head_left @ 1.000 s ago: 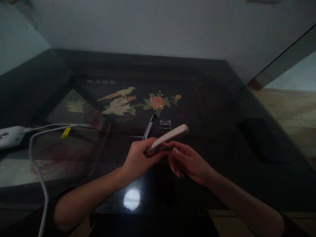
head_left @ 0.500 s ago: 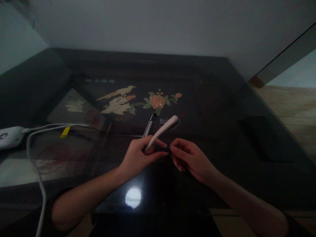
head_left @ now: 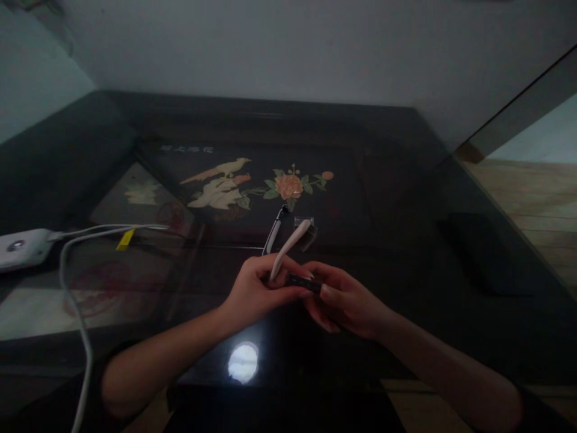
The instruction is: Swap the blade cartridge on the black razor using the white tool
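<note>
A slim, curved white handle (head_left: pixel 287 248) rises from my left hand (head_left: pixel 259 282), lodged in the crook between thumb and forefinger. The same hand pinches a small dark strip (head_left: pixel 305 282) by its near end. My right hand (head_left: pixel 345 294) is closed on the strip's other end, so both hands meet over the table. Its exact kind is too dark to make out. Just beyond my left hand lies a white-and-black slender tool (head_left: pixel 273 233). A small clear plastic piece (head_left: pixel 303 223) lies behind the handle's tip, partly hidden by it.
The dark glossy table (head_left: pixel 396 198) bears an inlaid bird (head_left: pixel 220 171) and flower (head_left: pixel 289 186). On the left are a white device (head_left: pixel 24 248) and its white cable (head_left: pixel 74 294) with a yellow tag (head_left: pixel 126 239). A dark flat object (head_left: pixel 484 252) lies at right.
My right hand has come in closer to my left, and more of the dark strip shows between the fingers. The white handle has tipped more upright, its top shifting left.
</note>
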